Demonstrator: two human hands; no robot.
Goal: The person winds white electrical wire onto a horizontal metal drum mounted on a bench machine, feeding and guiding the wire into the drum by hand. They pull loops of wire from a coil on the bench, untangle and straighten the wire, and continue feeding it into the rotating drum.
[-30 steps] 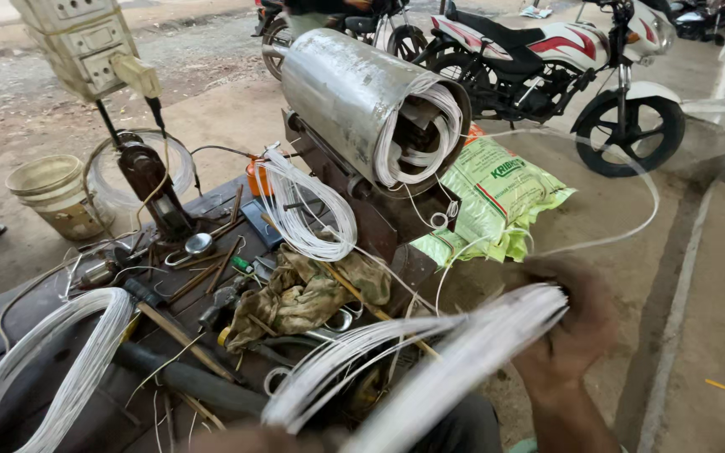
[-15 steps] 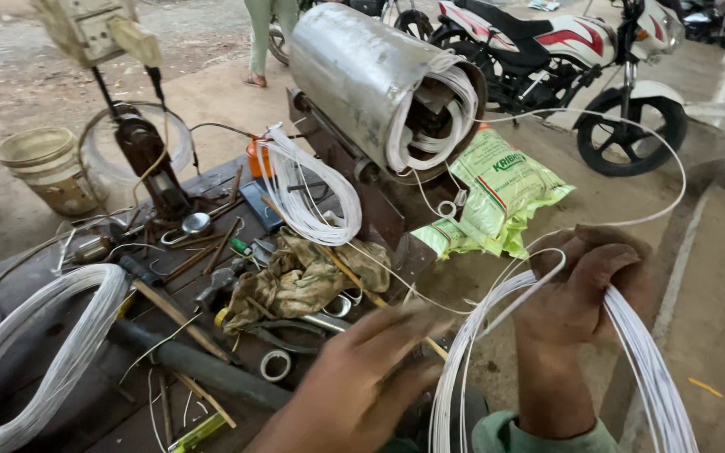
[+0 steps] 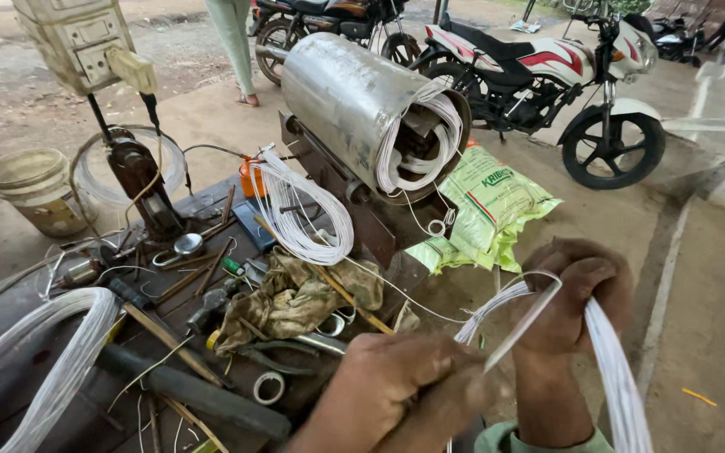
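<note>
White winding-wire coil [image 3: 614,369] sat clenched in your right hand [image 3: 576,294]; your left hand [image 3: 396,386], fingers curled, pinched its strand, mid-bundling.

The wire coil [image 3: 606,369] looks smooth, white and plastic-coated. The drum [image 3: 354,101] is dull scratched metal. The rag [image 3: 295,294] is crumpled, stained cloth. The sack [image 3: 492,201] is glossy woven plastic. The tabletop [image 3: 10,294] looks dark, rough and grimy.
</note>
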